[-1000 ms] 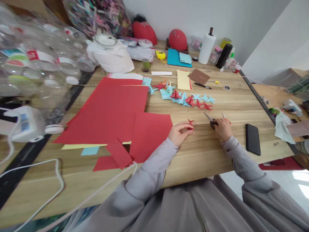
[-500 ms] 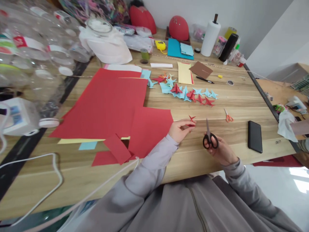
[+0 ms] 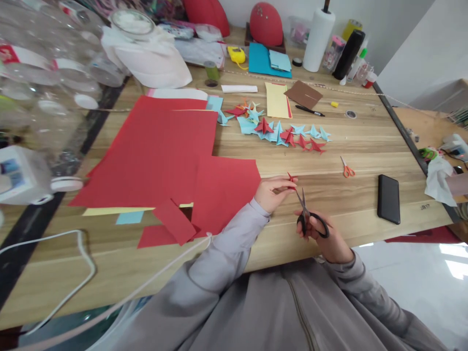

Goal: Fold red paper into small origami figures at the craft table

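Note:
My left hand point(image 3: 273, 193) pinches a small folded red paper crane point(image 3: 291, 178) between thumb and fingers, above the wooden table. In my right hand point(image 3: 321, 236) are black-handled scissors point(image 3: 303, 210), fingers through the loops. Their blades are slightly parted, with the tips close beside the red paper; whether they touch it I cannot tell. Behind my hands lies a row of red and light blue folded cranes point(image 3: 280, 131). Large red paper sheets point(image 3: 164, 151) spread out left of my left hand, with smaller red pieces point(image 3: 173, 222) in front of them.
Orange-handled scissors point(image 3: 348, 169) and a black phone point(image 3: 388, 199) lie to the right. Farther back are a pen point(image 3: 310, 110), yellow paper point(image 3: 277, 100), a brown sheet point(image 3: 303, 94) and a yellow tape measure point(image 3: 237, 55). Plastic bottles point(image 3: 44, 78) crowd the left; a white cable point(image 3: 86, 256) crosses the front.
The black scissors have moved left toward the red crane, and their blades have opened. My left hand stays nearly in place, still pinching the crane. The camera view has shifted slightly.

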The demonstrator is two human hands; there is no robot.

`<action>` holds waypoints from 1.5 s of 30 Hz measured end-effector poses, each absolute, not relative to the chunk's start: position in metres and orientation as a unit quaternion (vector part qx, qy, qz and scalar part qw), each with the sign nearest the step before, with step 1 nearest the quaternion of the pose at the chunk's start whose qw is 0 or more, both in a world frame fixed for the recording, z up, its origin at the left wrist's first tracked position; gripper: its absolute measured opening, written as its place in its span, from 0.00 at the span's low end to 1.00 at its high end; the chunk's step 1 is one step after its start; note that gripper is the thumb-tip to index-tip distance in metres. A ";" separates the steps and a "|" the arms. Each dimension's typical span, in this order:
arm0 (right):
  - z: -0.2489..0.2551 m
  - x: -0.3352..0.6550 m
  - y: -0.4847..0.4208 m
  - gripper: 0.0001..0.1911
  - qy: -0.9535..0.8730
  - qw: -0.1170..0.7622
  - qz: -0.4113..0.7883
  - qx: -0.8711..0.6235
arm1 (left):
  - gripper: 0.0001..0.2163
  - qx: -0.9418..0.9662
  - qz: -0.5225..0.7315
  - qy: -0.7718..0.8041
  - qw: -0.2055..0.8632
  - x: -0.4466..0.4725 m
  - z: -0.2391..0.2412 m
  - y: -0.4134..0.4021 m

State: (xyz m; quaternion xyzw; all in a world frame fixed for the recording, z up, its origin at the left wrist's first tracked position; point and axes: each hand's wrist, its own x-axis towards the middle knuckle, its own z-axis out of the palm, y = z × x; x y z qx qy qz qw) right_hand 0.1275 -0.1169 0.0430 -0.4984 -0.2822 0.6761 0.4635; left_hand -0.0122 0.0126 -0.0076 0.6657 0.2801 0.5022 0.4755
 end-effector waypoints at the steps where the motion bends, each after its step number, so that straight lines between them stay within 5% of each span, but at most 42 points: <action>1: 0.043 0.127 -0.116 0.24 -0.282 0.465 0.678 -0.496 | 0.03 0.672 0.502 0.276 0.470 -0.012 -0.008 0.013; 14: 0.045 0.128 -0.120 0.23 -0.300 0.451 0.665 -0.514 | 0.04 0.677 0.496 0.273 0.469 -0.014 -0.002 0.012; 33: 0.044 0.131 -0.124 0.23 -0.289 0.443 0.646 -0.551 | 0.10 0.799 0.486 0.214 0.281 -0.020 -0.012 0.014; 45: 0.045 0.131 -0.123 0.23 -0.287 0.439 0.649 -0.552 | 0.09 0.790 0.498 0.217 0.284 -0.019 -0.011 0.014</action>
